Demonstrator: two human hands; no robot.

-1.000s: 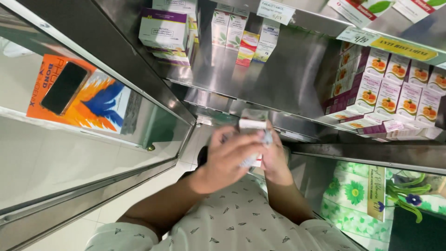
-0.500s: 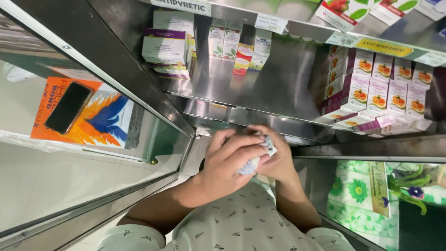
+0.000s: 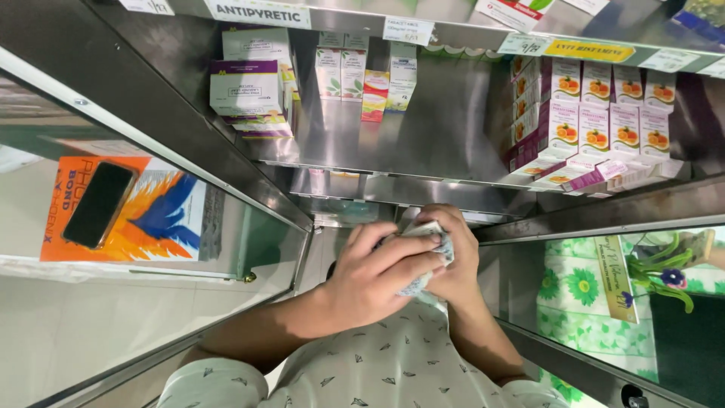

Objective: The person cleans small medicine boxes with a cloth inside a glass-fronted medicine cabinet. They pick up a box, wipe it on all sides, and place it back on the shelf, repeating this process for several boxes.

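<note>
A: Holding a small crumpled packet [image 3: 427,253] between both hands, you have it just in front of your chest, below the steel shelves. Your left hand [image 3: 370,276] wraps over it, fingers curled across the top; your right hand [image 3: 453,261] cups it from behind. Both hands are clasped on the one packet, close together and touching.

B: How will it handle?

A: It looks light and soft, like thin foil or paper, creased and easily crushed. I judge a gentle pinch at its edges would suit it better than a squeeze across the middle.

B: And what is around me, counted?

A: One packet in your hands. On the steel shelf [image 3: 423,143] above stands a stack of purple-and-white cartons [image 3: 245,87], number unclear, then about four slim boxes [image 3: 362,79] side by side. To the right are rows of white boxes with an orange fruit picture [image 3: 604,113], too many and too overlapped to count surely. To your left, one dark phone [image 3: 98,204] lies on one orange pack with a blue bird [image 3: 162,215], behind glass
</note>
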